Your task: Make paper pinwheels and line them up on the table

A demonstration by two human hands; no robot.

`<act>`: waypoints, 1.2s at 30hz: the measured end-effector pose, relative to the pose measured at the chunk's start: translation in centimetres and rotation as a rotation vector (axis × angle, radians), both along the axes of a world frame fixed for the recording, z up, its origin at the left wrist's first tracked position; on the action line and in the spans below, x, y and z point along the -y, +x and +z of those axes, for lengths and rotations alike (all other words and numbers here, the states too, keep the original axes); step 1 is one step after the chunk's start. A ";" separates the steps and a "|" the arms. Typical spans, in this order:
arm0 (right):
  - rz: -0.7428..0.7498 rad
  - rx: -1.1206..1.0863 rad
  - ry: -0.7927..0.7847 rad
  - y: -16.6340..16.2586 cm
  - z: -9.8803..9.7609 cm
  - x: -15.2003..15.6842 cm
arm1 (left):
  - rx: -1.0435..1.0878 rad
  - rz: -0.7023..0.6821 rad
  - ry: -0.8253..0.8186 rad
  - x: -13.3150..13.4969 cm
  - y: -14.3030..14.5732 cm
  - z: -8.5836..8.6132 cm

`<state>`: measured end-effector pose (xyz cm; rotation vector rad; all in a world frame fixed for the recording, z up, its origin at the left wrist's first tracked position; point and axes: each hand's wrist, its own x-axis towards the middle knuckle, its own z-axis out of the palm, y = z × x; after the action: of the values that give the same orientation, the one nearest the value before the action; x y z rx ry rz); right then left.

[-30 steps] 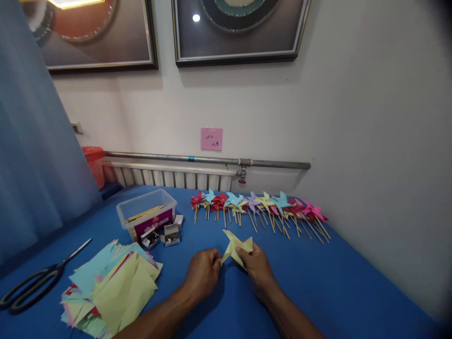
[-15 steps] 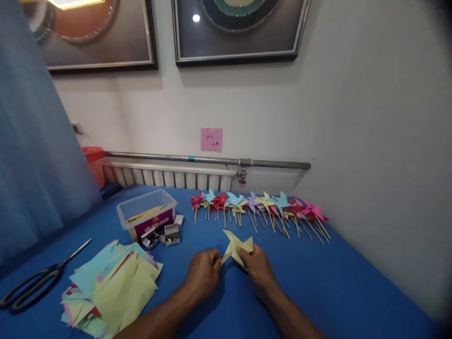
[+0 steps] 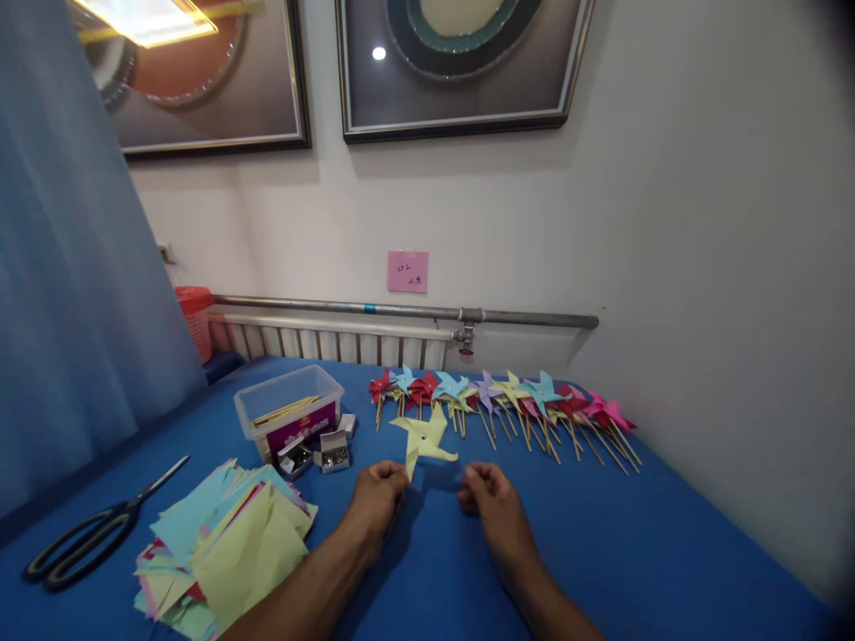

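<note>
A pale yellow paper pinwheel [image 3: 423, 438] with a metal pin at its centre stands just above the blue table [image 3: 634, 552]. My left hand [image 3: 378, 492] is closed and pinches the pinwheel's lower tip. My right hand [image 3: 491, 503] rests a little to the right, fingers curled loosely, apart from the pinwheel, with nothing visible in it.
A row of finished coloured pinwheels on sticks [image 3: 508, 402] lies along the far edge. A clear tub of sticks [image 3: 289, 409] and small boxes of pins [image 3: 334, 452] sit to the left. A stack of coloured paper squares [image 3: 231, 543] and black scissors [image 3: 93, 539] lie near left.
My right hand let go of the yellow pinwheel and drew back to the right. My left hand now holds it alone, raised and turned face-on. The camera tilted slightly.
</note>
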<state>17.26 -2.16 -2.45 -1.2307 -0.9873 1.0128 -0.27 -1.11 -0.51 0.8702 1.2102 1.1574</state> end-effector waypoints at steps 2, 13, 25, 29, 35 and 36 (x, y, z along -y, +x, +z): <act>0.131 0.126 0.048 -1.0 -0.2 1.0 | 0.066 0.025 0.017 0.0 -0.3 0.1; 0.367 0.472 0.027 -4.6 0.2 3.7 | 0.246 0.009 0.049 0.9 1.3 -0.4; 0.302 0.596 -0.003 -5.2 -0.3 3.4 | 0.244 0.002 0.047 1.1 1.4 -0.3; 0.258 0.630 -0.031 -5.1 -0.1 3.4 | 0.143 0.002 0.086 0.9 1.3 -0.6; 0.251 0.666 -0.028 -5.2 -0.1 3.6 | 0.116 0.038 0.073 0.8 1.3 -0.6; 0.248 0.669 -0.036 -5.2 -0.1 3.6 | 0.115 0.040 0.075 0.8 1.3 -0.6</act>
<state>12.10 -5.75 -2.60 -1.5444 -1.6758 0.8113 0.99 -1.92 -1.14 0.8272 1.1001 1.2748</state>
